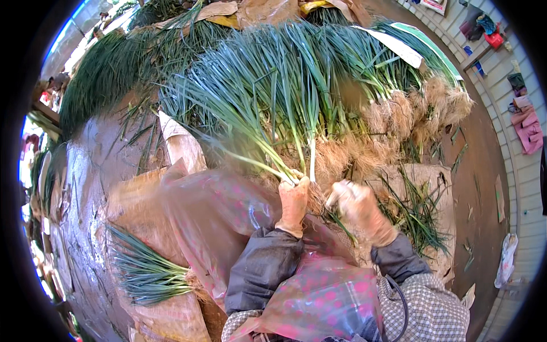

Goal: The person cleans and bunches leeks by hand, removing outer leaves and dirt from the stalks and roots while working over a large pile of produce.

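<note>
Left hand (293, 206) is clenched round the pale lower stems of a few long green onion stalks (268, 153), blue-green leaves and whitish bases. Long axis of these runs from the fist up-left, away from the person; base end at the fist, leaf tips far off over the pile.

Key relation: one upright white stem with a shaggy tan root tuft (315, 196) sits just right of the left fist, in the gap between the two hands. Its axis is near vertical in view, roots toward the person, leaves away. Left hand is nearer, right beside the stem; can't tell if its fingers hold that one too.

Right hand (362, 210) is to the right of the tuft, a small gap off, fingers curled and blurred. Can't tell whether it grips anything.

Behind both: broad row of unsorted-looking green onions (285, 74), same alignment, leaves away, tan roots facing the person. Roots of the row lie just past the hands.

Off to the lower left, well apart from the left hand: small green onion bunch (154, 273) on tan sacking (134, 196), turned sideways, leaves left, roots right toward the pink-spotted clear plastic apron (325, 290).
</note>
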Demonstrator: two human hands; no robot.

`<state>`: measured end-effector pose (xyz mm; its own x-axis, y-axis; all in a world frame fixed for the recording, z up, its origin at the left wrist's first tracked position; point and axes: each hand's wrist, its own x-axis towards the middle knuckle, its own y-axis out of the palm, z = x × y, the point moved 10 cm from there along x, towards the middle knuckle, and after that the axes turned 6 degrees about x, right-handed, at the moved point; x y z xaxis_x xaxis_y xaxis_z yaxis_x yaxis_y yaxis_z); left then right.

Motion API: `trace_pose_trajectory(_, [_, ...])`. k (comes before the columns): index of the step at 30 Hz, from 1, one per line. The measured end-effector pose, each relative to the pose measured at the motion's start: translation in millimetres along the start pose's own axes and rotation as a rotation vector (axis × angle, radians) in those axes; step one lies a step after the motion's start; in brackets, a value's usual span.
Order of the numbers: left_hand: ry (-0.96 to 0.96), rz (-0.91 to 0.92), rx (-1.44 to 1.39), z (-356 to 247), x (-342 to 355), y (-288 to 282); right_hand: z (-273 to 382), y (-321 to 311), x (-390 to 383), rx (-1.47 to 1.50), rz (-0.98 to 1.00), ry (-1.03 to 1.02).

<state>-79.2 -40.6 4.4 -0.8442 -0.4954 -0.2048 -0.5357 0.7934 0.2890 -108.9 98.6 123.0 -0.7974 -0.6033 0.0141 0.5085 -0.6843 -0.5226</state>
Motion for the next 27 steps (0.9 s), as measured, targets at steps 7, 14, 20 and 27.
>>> trace_pose_trajectory(7, [-0.005,-0.026,0.054,8.5,-6.2,-6.0,-11.8,-9.6,34.5,-0.327,-0.007,0.095])
trace_pose_trajectory(14, [0.349,-0.007,0.465,-14.9,-5.9,-2.4,-85.5,58.1,97.8,-0.114,0.282,0.126])
trace_pose_trajectory(20, [0.087,-0.049,0.043,7.3,-6.4,-23.9,23.5,38.7,34.8,0.627,0.182,0.22])
trace_pose_trajectory(27, [-0.338,0.368,-0.559,4.9,-27.7,32.2,-102.4,18.0,44.4,0.252,0.139,0.475])
